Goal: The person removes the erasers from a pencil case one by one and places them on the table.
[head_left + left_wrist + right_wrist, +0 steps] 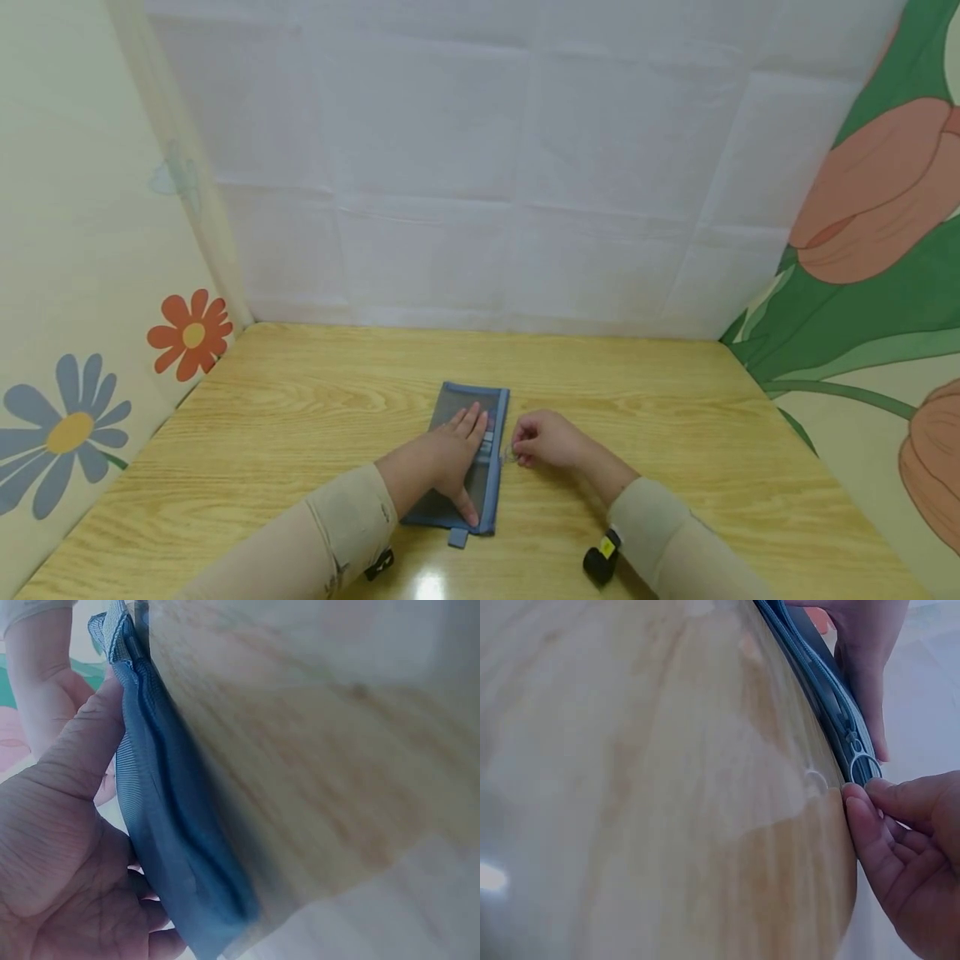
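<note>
Blue mesh pouch [480, 478] lies flat on the table [300, 417], lower centre of the head view, zip [492, 485] along its right edge. Left hand [453, 454] presses on it, fingers straight and spread, gripping nothing that I can see. Right hand [547, 439], just right of the pouch, has thumb and fingers curled together, pinching the ring pull [864, 754]. Pouch looks light and soft, probably floppy, likely to wrinkle or slide if tugged; not fragile, I'd say. Ring looks thin, hard, maybe slippery: best pinched at its rim, with a flat palm pinning the mesh near the zip.
</note>
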Action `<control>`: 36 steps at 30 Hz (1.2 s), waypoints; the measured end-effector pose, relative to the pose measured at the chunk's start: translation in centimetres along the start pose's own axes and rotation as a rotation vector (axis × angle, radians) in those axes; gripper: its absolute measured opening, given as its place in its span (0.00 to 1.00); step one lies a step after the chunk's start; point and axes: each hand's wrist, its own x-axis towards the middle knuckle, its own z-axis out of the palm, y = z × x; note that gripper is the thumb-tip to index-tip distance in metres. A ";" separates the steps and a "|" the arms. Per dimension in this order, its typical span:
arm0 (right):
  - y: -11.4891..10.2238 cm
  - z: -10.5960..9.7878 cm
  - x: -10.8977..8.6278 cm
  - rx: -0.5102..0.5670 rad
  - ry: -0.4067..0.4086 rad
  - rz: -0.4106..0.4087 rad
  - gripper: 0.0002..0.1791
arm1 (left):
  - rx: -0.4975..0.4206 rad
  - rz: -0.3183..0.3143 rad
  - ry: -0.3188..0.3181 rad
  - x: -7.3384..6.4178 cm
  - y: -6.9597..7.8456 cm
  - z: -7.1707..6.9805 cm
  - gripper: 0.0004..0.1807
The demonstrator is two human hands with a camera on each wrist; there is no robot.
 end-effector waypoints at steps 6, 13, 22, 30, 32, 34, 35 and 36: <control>0.1 -0.1 0.5 0.012 0.024 0.005 0.04 | 0.009 -0.002 0.004 -0.1 0.1 -0.1 0.76; 0.1 -0.4 1.1 0.034 0.058 0.015 0.03 | 0.011 -0.005 -0.003 -0.1 0.0 -0.1 0.76; 0.2 -0.8 1.8 0.039 0.085 0.055 0.04 | -0.004 0.002 -0.007 -0.2 0.2 -0.3 0.76; 0.4 -1.3 2.6 0.050 0.119 0.051 0.05 | 0.010 0.002 -0.005 -0.2 0.2 -0.3 0.76; 0.5 -1.4 2.8 0.048 0.132 0.056 0.05 | 0.011 0.003 -0.005 -0.3 0.2 -0.4 0.76; 0.5 -1.6 3.0 0.050 0.147 0.079 0.05 | 0.013 0.005 -0.001 -0.3 0.3 -0.4 0.75; 0.5 -1.6 3.1 0.047 0.153 0.089 0.05 | 0.013 0.006 0.001 -0.3 0.3 -0.4 0.75; 0.6 -1.7 3.3 0.058 0.161 0.104 0.04 | 0.015 0.008 0.004 -0.3 0.3 -0.4 0.75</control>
